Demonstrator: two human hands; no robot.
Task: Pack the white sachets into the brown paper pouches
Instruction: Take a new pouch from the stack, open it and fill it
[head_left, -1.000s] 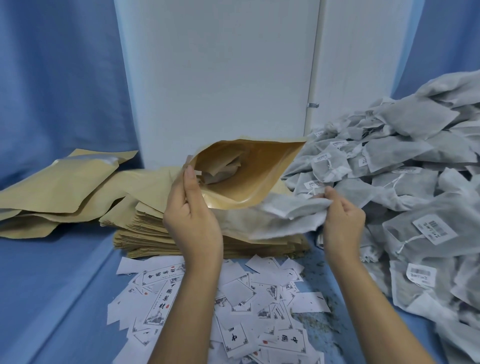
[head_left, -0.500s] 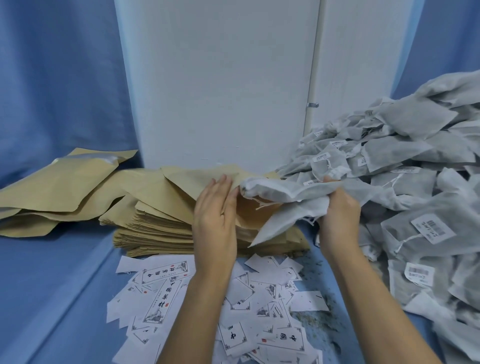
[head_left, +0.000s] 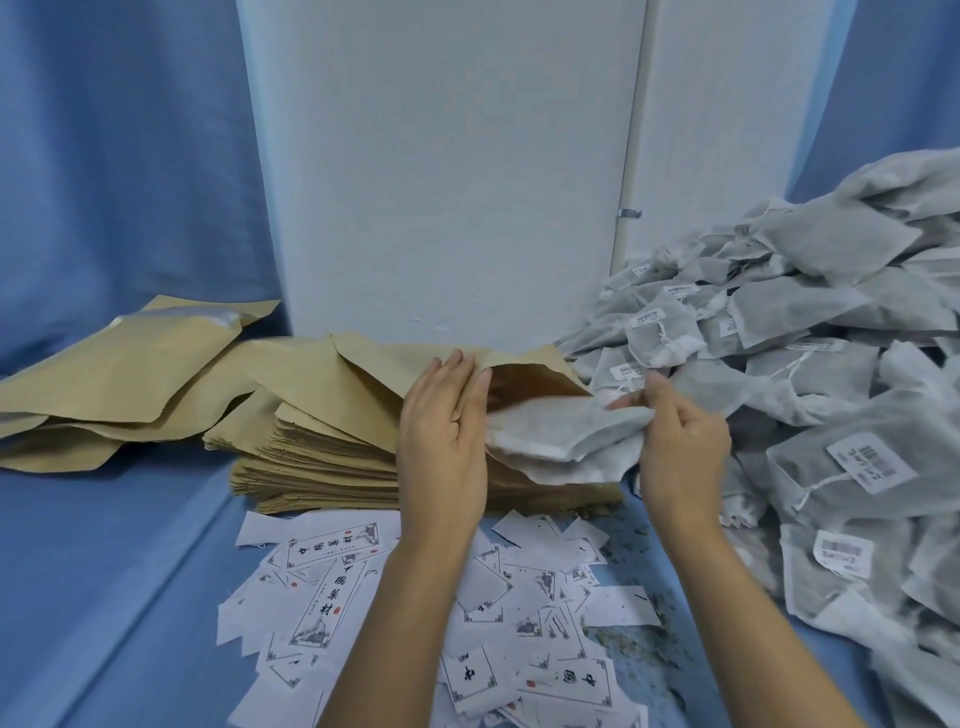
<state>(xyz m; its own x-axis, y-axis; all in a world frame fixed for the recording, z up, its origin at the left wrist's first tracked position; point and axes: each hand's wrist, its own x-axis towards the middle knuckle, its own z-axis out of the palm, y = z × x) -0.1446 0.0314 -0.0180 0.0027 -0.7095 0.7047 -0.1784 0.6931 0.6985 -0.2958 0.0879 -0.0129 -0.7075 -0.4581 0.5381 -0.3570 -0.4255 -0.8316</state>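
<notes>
Left hand (head_left: 444, 431): fingers straight, laid flat on the top brown pouch (head_left: 524, 371) at its raised mouth, atop the stack of brown pouches (head_left: 322, 457). Right hand (head_left: 680, 441): fingers curled, pinching the white sachets (head_left: 561, 431), whose far ends lie in that pouch's mouth. Also on the blue surface (head_left: 130, 597): heap of sachets (head_left: 831, 364) at right, loose pouches (head_left: 119, 374) at left, scattered printed labels (head_left: 332, 587) in front.
</notes>
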